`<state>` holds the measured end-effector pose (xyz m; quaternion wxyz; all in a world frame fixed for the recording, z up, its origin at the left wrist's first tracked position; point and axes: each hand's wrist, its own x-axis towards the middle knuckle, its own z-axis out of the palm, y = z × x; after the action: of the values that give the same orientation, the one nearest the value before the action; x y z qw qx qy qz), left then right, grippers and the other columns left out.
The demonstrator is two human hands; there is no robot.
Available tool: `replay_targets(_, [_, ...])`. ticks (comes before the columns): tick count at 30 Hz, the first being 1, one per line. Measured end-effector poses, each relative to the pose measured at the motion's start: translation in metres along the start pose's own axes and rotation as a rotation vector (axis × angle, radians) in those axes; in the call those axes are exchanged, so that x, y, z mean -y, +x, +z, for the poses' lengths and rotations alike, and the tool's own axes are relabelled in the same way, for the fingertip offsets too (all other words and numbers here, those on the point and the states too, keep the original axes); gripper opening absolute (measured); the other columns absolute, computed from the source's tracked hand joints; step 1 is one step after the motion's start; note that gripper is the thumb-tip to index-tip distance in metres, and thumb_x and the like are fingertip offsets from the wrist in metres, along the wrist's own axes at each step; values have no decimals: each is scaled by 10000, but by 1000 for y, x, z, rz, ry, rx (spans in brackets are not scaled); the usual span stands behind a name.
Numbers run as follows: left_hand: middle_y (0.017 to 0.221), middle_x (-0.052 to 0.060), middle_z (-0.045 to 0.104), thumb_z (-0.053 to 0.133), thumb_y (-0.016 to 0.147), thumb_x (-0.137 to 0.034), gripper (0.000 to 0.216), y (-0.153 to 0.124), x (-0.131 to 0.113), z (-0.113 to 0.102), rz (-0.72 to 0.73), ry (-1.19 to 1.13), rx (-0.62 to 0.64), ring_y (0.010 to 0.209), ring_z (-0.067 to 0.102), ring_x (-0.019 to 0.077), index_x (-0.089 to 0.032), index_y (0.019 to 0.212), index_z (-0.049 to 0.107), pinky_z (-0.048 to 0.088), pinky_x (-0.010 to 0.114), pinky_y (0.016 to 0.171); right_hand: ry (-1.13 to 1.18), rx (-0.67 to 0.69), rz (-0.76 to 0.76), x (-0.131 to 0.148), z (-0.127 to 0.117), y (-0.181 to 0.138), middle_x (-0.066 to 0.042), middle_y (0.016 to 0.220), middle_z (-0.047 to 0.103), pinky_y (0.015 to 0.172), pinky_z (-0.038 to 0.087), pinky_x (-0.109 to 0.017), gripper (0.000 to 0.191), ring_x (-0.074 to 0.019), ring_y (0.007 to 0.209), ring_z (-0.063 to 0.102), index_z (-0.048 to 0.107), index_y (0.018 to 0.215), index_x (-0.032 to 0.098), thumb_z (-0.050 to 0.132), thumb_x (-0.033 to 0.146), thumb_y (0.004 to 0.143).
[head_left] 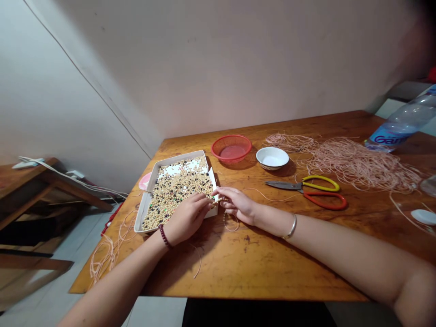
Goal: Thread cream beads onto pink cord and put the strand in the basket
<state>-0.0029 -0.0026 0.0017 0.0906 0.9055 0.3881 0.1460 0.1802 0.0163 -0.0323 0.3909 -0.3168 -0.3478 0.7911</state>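
My left hand [190, 215] reaches over the near right corner of a shallow white tray [139, 213] full of small beads [180, 186], mostly cream with black and a few green ones. Its fingers are closed on a beaded string [218, 201]. From the right, my right hand [240, 204] meets it just outside the tray's edge, pinching the same string between thumb and fingers. Part of the string hangs in a loop below my right fingers, with a few beads on it. The fingertips partly hide the beads being held.
Behind the tray stand a red plastic basket [231, 153] and a white bowl [272, 157]. Scissors [306, 188] with yellow and red handles lie to the right, near a large heap of pink cord [357, 163] and a plastic bottle [398, 125]. More cord [105, 252] hangs over the left table edge.
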Motion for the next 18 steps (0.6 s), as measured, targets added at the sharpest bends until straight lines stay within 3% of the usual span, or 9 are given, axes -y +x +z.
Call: replay_targets(18, [878,66,619,379,969,-231,261,0,3,3,3,-52,-62,856,540,188,-189,1082,610,454,346,774,1,15,-2,1,0,0,91,523,291,409,68,-207,203,-38,410,150,594,836,162,586,364,813])
